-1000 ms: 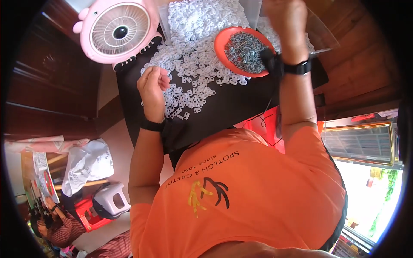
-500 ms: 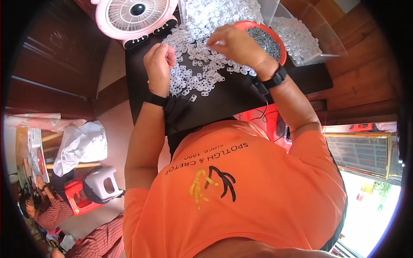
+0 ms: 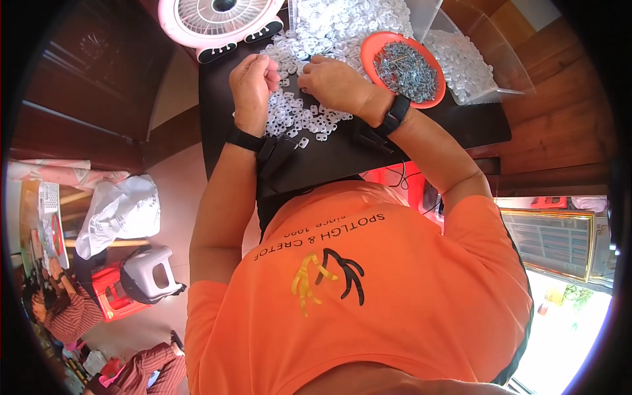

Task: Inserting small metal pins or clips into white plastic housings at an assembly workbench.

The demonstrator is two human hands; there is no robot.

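Many small white plastic pieces with holes [image 3: 299, 118] lie loose on the dark table [image 3: 309, 164]. At the left edge of this spread is my left hand [image 3: 251, 87], its fingers curled in; whatever they hold is hidden. My right hand [image 3: 334, 85] is over the pieces, palm down, with bent fingers pressed together near the left hand. What its fingertips grip cannot be made out. To the right of that hand stands a red-orange bowl [image 3: 439, 95] holding a heap of small grey metal nails or screws [image 3: 407, 71].
A pink fan [image 3: 283, 12] stands at the far left of the table. Behind the pieces is a heaped container of white pieces [image 3: 352, 20]; another clear bin [image 3: 517, 76] is at right. Stools [image 3: 148, 273] and a person in a striped top [image 3: 76, 319] are at left.
My right hand has moved left and down, away from the bowl and closer to my left hand. More of the bowl shows. The view has shifted slightly.
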